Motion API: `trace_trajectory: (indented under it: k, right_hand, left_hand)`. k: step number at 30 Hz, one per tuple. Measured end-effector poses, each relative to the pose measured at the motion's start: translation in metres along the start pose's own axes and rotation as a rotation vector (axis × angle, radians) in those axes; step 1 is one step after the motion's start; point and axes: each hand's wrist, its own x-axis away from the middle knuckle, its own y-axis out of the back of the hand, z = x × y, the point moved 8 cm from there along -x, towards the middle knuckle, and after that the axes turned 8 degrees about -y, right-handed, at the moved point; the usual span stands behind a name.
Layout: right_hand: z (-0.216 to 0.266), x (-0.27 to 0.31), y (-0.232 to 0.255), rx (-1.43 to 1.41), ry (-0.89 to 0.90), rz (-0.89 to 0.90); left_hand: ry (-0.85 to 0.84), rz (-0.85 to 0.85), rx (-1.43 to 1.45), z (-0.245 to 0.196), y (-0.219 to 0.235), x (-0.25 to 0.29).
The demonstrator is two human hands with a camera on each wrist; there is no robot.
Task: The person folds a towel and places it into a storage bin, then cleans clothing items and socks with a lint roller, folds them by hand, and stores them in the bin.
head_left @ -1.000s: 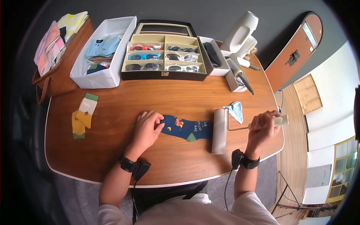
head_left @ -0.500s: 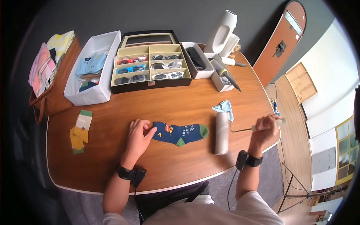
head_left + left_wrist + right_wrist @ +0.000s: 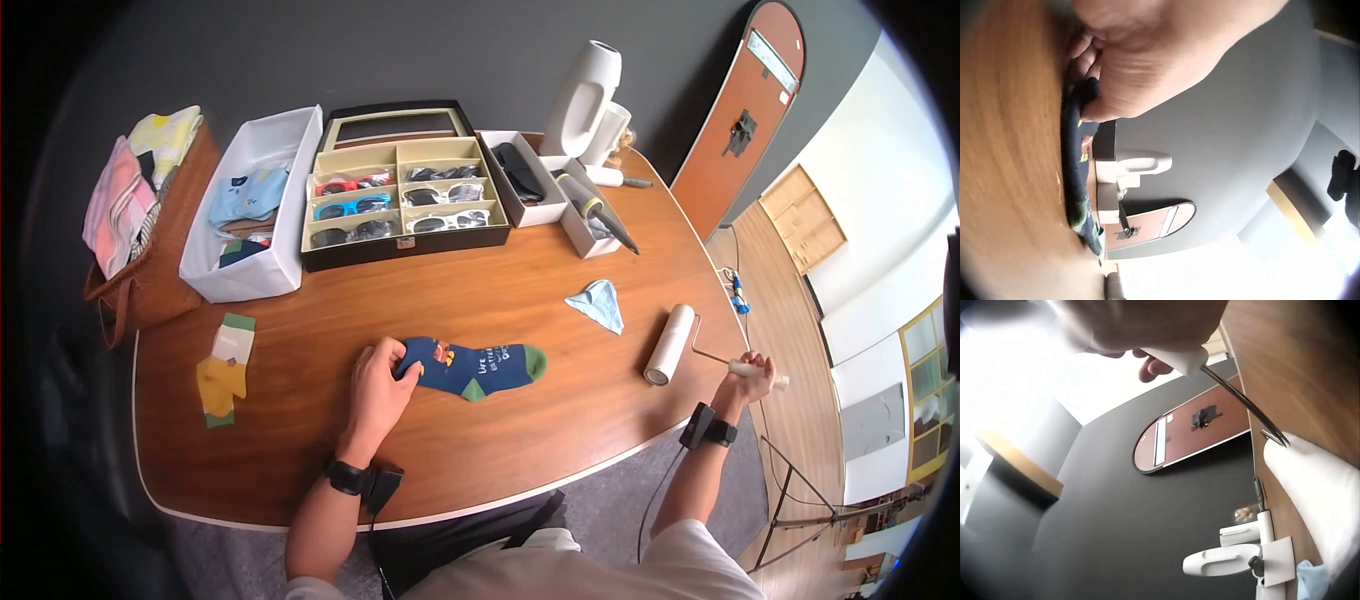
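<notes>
A navy sock (image 3: 470, 368) with green heel and toe lies flat across the middle of the table. My left hand (image 3: 382, 395) pinches its cuff end; in the left wrist view the thumb of the left hand (image 3: 1141, 62) presses on the sock (image 3: 1079, 156). At the table's right edge my right hand (image 3: 752, 380) grips the handle of a lint roller (image 3: 671, 345). The right wrist view has the white roller (image 3: 1316, 494) beside the table surface, with the right hand (image 3: 1147, 325) around its handle.
Yellow, white and green socks (image 3: 225, 370) lie at left, a light blue cloth (image 3: 598, 305) right of centre. Along the back stand a brown bag (image 3: 165, 275), a white bin (image 3: 245, 285), a sunglasses case (image 3: 410, 250), small white boxes (image 3: 540, 210) and a white vase (image 3: 585, 100).
The right hand has carried the lint roller off the sock's toe end to the right edge of the table, and the roller has turned. The left hand stays at the cuff.
</notes>
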Motion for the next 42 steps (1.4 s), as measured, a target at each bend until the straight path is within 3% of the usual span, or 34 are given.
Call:
trace_trajectory:
  k: [2, 4, 6, 8, 9, 11, 13, 14, 16, 18, 20, 22, 24, 25, 26, 27, 29, 30, 31, 32, 33, 35, 38, 39, 41, 42]
  right_hand:
    - [-0.02, -0.018, 0.032, -0.028, -0.09, -0.012]
    - [-0.039, -0.016, 0.059, 0.096, -0.239, -0.188]
    - [-0.047, -0.01, 0.079, 0.207, -0.289, -0.225]
    - [-0.032, -0.002, 0.063, 0.879, 0.007, 0.006]
    - [-0.042, -0.007, 0.083, 0.584, -0.207, -0.202]
    - [-0.035, -0.008, 0.081, 0.754, -0.228, -0.217]
    - [-0.027, -0.017, 0.089, 1.085, -0.158, -0.304]
    - [-0.034, -0.017, 0.092, 1.089, -0.168, -0.294]
    - [-0.016, -0.002, 0.082, 1.394, -0.005, -0.493]
    - [-0.017, 0.002, 0.077, 1.482, 0.001, -0.497]
    - [-0.013, 0.005, 0.065, 1.667, 0.166, -0.505]
    - [-0.011, 0.015, 0.053, 1.733, 0.217, -0.552]
    - [-0.005, 0.036, 0.0, 1.713, 0.572, -0.252]
    - [-0.006, 0.052, -0.018, 1.715, 0.563, -0.253]
    - [-0.018, 0.075, -0.048, 1.437, 0.499, -0.003]
    - [-0.03, 0.102, -0.079, 1.145, 0.43, 0.225]
    - [-0.078, 0.155, -0.121, 0.872, -0.081, 0.516]
    - [-0.096, 0.185, -0.149, 1.058, -0.032, 0.667]
    - [-0.128, 0.209, -0.155, 1.199, -0.169, 0.903]
    - [-0.145, 0.249, -0.175, 1.201, -0.185, 1.128]
    - [-0.163, 0.284, -0.185, 1.224, -0.36, 1.233]
    - [-0.197, 0.331, -0.195, 1.304, -0.334, 1.37]
    - [-0.229, 0.378, -0.196, 1.417, -0.429, 1.506]
    - [-0.228, 0.389, -0.201, 1.209, -0.239, 1.475]
    - [-0.234, 0.397, -0.202, 1.172, -0.267, 1.499]
    - [-0.236, 0.398, -0.2, 1.156, -0.293, 1.506]
  left_hand:
    - [0.014, -0.07, 0.11, 0.012, 0.004, -0.002]
    - [0.029, -0.132, 0.221, 0.022, 0.013, -0.003]
    - [0.032, -0.294, 0.412, 0.03, 0.033, -0.007]
    - [0.049, -0.348, 0.396, 0.032, 0.047, -0.009]
    - [0.042, -0.411, 0.384, 0.034, 0.057, -0.009]
    - [0.032, -0.519, 0.378, 0.028, 0.073, -0.007]
    - [-0.002, -0.464, 0.405, 0.018, 0.071, -0.01]
    - [-0.043, -0.408, 0.444, 0.012, 0.068, -0.011]
    - [-0.056, -0.276, 0.364, 0.005, 0.055, -0.01]
    - [-0.061, -0.16, 0.65, -0.005, 0.038, -0.009]
    - [-0.103, -0.165, 0.99, -0.022, 0.037, -0.009]
    - [-0.121, -0.213, 1.056, -0.019, 0.045, -0.011]
    - [0.049, -0.334, 0.794, 0.009, 0.053, -0.012]
    - [0.094, -0.382, 0.723, 0.021, 0.055, -0.011]
    - [0.094, -0.379, 0.716, 0.029, 0.05, -0.01]
    - [0.16, -0.329, 0.518, 0.04, 0.044, -0.008]
    - [0.204, -0.227, 0.255, 0.059, 0.027, -0.004]
    - [0.1, -0.206, 0.079, 0.038, 0.031, -0.004]
    - [0.08, -0.171, -0.027, 0.024, 0.031, -0.003]
    - [0.062, -0.139, -0.137, 0.013, 0.028, -0.003]
    - [0.004, -0.139, -0.23, 0.006, 0.024, -0.001]
    - [-0.092, -0.157, -0.302, 0.0, 0.02, 0.002]
    - [0.069, 0.011, -0.085, 0.014, 0.012, 0.001]
    - [0.074, -0.001, -0.101, 0.019, 0.013, 0.0]
    - [0.072, 0.01, 0.282, 0.027, 0.007, -0.004]
    - [0.072, 0.01, 0.274, 0.03, 0.008, -0.004]
